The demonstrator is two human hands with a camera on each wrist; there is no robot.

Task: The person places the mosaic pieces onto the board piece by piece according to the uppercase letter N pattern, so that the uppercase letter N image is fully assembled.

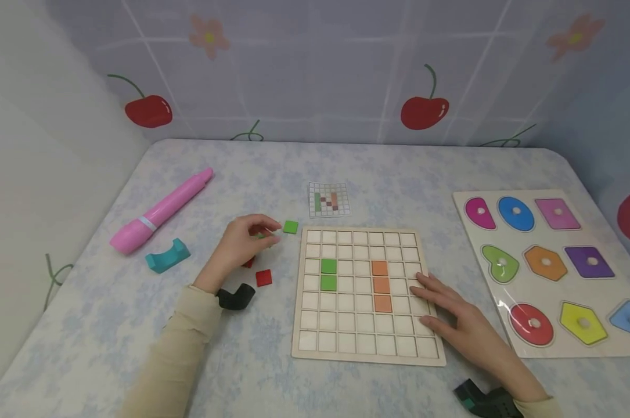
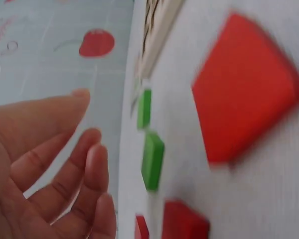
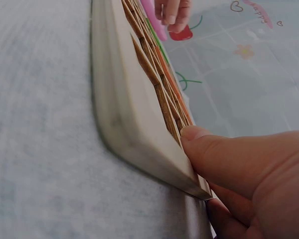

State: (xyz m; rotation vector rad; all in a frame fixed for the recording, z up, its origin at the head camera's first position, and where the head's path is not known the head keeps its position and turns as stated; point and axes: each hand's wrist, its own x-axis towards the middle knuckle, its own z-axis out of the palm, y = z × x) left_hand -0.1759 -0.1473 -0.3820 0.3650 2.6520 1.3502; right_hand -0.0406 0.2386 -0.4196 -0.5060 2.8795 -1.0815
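Note:
My left hand (image 1: 247,241) hovers over loose square tiles left of the grid board (image 1: 309,347), thumb and fingers apart. In the left wrist view nothing lies between its fingers. One loose green tile (image 1: 291,227) sits just past the fingertips; another green tile (image 2: 153,162) is partly hidden beneath the hand in the head view. Red tiles (image 1: 263,277) lie nearer the wrist. My right hand (image 1: 463,325) rests on the board's right edge with its fingers extended, thumb (image 3: 214,154) on the rim. Two green tiles (image 1: 328,274) and three orange tiles (image 1: 381,285) fill board cells.
A small printed pattern card (image 1: 321,209) lies behind the board. To the right is a shape puzzle (image 1: 534,295) with knobbed pieces. A pink pen-shaped toy (image 1: 163,212) and a teal curved block (image 1: 167,256) lie at the left.

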